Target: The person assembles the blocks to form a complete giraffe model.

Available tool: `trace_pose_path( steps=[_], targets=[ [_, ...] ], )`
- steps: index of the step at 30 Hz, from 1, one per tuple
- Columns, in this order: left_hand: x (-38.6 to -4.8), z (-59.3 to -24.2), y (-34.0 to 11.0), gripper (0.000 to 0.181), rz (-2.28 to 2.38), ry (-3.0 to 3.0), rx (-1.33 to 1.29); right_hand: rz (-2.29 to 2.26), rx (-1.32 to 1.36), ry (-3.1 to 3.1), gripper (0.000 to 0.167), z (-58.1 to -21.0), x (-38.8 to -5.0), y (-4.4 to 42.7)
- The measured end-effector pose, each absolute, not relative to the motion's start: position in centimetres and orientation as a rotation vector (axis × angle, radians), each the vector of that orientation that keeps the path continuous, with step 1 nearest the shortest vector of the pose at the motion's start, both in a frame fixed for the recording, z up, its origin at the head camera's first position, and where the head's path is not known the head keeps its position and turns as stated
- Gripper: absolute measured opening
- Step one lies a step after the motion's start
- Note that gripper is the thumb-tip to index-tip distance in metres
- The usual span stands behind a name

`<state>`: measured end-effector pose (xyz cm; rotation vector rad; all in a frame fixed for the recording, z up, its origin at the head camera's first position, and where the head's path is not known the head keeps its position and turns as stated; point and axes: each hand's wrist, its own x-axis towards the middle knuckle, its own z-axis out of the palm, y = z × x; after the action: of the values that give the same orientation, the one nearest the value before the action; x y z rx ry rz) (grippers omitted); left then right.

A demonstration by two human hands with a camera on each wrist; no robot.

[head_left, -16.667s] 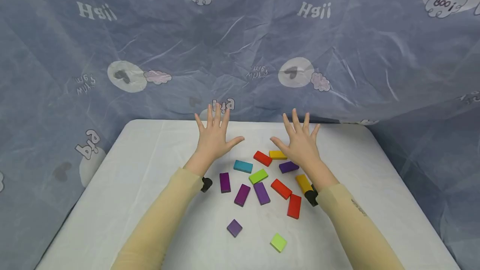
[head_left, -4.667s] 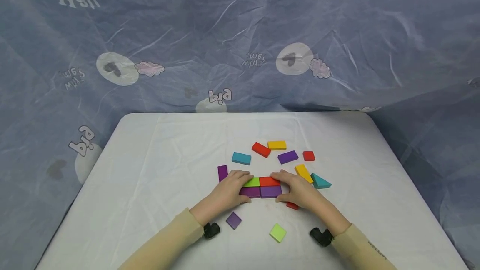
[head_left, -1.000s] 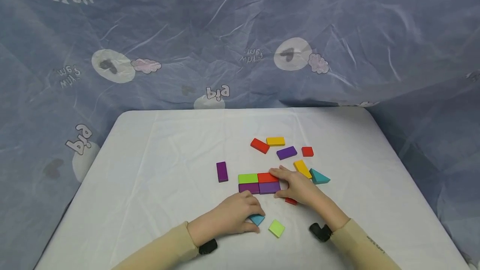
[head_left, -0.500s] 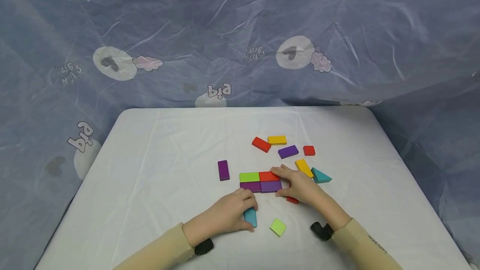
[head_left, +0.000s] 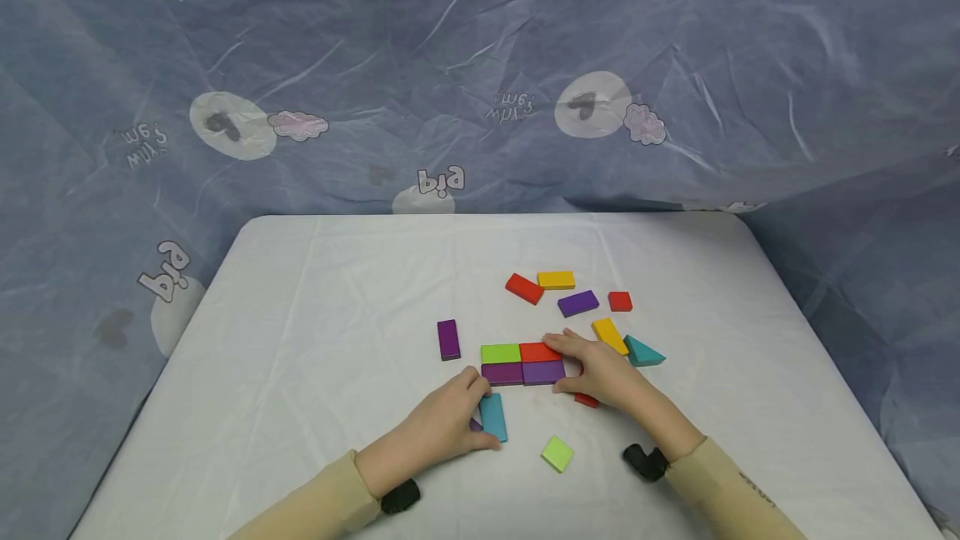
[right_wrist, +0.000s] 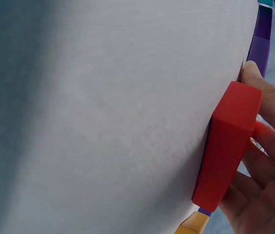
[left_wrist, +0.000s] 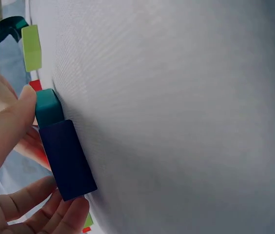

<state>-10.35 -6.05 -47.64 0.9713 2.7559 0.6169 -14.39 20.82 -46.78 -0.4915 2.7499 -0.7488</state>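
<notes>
In the head view my left hand (head_left: 438,417) holds a blue rectangular block (head_left: 492,417), thumb at its near end and fingers at its far end. A small purple block (head_left: 476,425) beside it is mostly hidden by the hand; in the left wrist view the purple block (left_wrist: 68,160) stands before the blue one (left_wrist: 49,107). Behind lies a joined rectangle: green block (head_left: 500,353) and red block (head_left: 538,352) at the back, dark purple block (head_left: 502,373) and violet block (head_left: 543,372) in front. My right hand (head_left: 603,369) grips its right end, thumb at the violet block, fingertips at the red.
A red block (right_wrist: 227,141) lies beneath the right palm. Farther back are red (head_left: 524,288), yellow (head_left: 556,280) and purple (head_left: 578,303) blocks and a small red block (head_left: 620,301). A yellow block (head_left: 610,336) and teal triangle (head_left: 642,352) lie right, a purple block (head_left: 448,340) left, a green square (head_left: 557,454) in front.
Over the last second my left hand has shifted the blue block left and turned it to point front to back. The right hand stays put. Earlier the blocks lay scattered under spread hands.
</notes>
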Motion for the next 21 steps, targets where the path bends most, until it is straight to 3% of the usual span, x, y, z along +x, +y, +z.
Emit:
trace_pose_path(
  steps=[21],
  targets=[
    [-11.06, -48.16, -6.03, 0.055, 0.781, 2.761, 0.887, -0.736, -0.487, 2.765, 0.072, -46.96, -14.37, 20.85]
  ],
)
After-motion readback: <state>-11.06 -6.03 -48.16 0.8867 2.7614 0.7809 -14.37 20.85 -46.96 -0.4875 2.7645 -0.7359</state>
